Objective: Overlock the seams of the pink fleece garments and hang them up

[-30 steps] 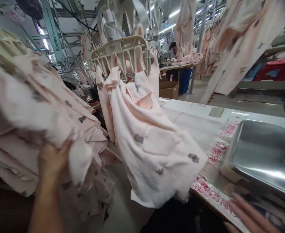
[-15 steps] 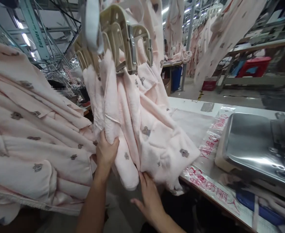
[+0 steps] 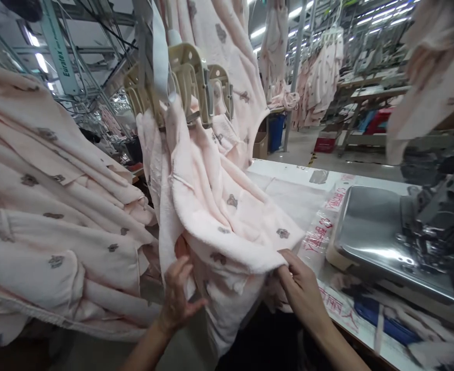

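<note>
A pale pink plush garment (image 3: 246,226) with small grey-brown animal motifs hangs from beige clips (image 3: 188,77) in front of me. My right hand (image 3: 302,286) is closed on a lower edge of it and holds a thick fold stretched to the right. Below the clips, at the left part of the cloth, is my left hand (image 3: 177,296). Its fingers are bent and the thumb stands apart; it holds nothing that I can see. Whether its fingertips touch the cloth is unclear. A white strap (image 3: 160,56) hangs in front of the clips.
More pink garments (image 3: 56,216) hang close on the left. To the right, a white table (image 3: 284,169) carries a sewing machine (image 3: 381,226), red-lettered clear tape (image 3: 319,229) and blue cloth (image 3: 385,319). A blue bin (image 3: 276,132) stands behind.
My right hand has moved right, drawing a fold of the garment with it. The left hand has let go of the cloth, dropped lower and opened.
</note>
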The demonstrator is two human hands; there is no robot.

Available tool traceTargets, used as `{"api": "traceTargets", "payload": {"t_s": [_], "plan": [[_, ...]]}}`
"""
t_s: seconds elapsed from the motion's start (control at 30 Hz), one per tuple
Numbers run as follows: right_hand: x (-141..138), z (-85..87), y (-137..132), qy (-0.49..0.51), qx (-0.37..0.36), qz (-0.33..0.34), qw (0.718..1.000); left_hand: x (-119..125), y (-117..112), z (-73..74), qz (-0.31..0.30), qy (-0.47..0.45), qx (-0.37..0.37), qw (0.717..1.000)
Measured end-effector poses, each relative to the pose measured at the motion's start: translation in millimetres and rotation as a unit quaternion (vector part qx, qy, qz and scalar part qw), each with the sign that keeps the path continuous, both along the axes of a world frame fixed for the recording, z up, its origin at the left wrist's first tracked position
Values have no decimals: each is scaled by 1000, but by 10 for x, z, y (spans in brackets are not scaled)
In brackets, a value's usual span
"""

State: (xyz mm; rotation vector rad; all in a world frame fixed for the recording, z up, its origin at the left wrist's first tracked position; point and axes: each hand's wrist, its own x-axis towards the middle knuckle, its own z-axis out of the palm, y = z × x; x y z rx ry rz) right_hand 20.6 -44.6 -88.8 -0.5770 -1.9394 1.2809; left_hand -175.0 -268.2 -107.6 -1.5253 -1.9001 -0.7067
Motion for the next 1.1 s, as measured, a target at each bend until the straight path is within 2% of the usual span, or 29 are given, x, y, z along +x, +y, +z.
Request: {"api": "traceTargets", "payload": {"t_s": [0.03,0.07,0.1,0.17,0.23,0.3,0.37,0.43,0.5,0.53,0.67,0.73,0.77,0.83,0.9,0.93,1.03,1.1], "plan": [[2,-30,4,-10,1,10,1000,-32,-171,-228,-6,27,-115,993],[-10,-66,-7,-18,1,22,1000,-77,-325,-413,12,33,-218,975],[-31,-102,-31,-26,2,34,999,-131,-447,-543,65,28,-278,958],[-87,-156,-103,-38,6,53,998,-257,-548,-633,129,19,-311,941],[-128,-181,-178,-47,5,63,997,-370,-445,-544,148,16,-314,938],[-114,-190,-236,-54,11,81,995,-413,-215,-349,104,24,-332,937],[-33,-207,-288,-66,35,114,991,-348,31,-77,19,40,-356,933],[84,-242,-365,-80,55,135,986,-182,236,290,-71,59,-374,923],[187,-286,-484,-77,47,136,987,47,427,766,-136,80,-369,916],[224,-303,-553,-63,43,139,987,172,536,1037,-160,90,-351,918],[355,-270,-719,-9,74,149,986,632,1098,2105,-197,158,-138,958],[495,-180,-654,-14,102,114,988,822,1384,2492,-183,181,-74,964],[592,-119,-591,-22,118,80,989,910,1511,2635,-169,185,-59,966],[806,19,-442,-46,157,-14,986,1078,1727,2826,-150,192,-69,967],[996,152,-306,-74,186,-91,976,1237,1891,2903,-154,195,-95,964],[1074,209,-248,-84,194,-99,972,1306,1949,2903,-161,193,-105,962],[1315,325,-103,-97,184,-53,977,1381,1998,2762,-161,182,-112,964],[1553,386,-32,-107,154,-51,981,1255,1932,2570,-142,177,-126,966]]}}
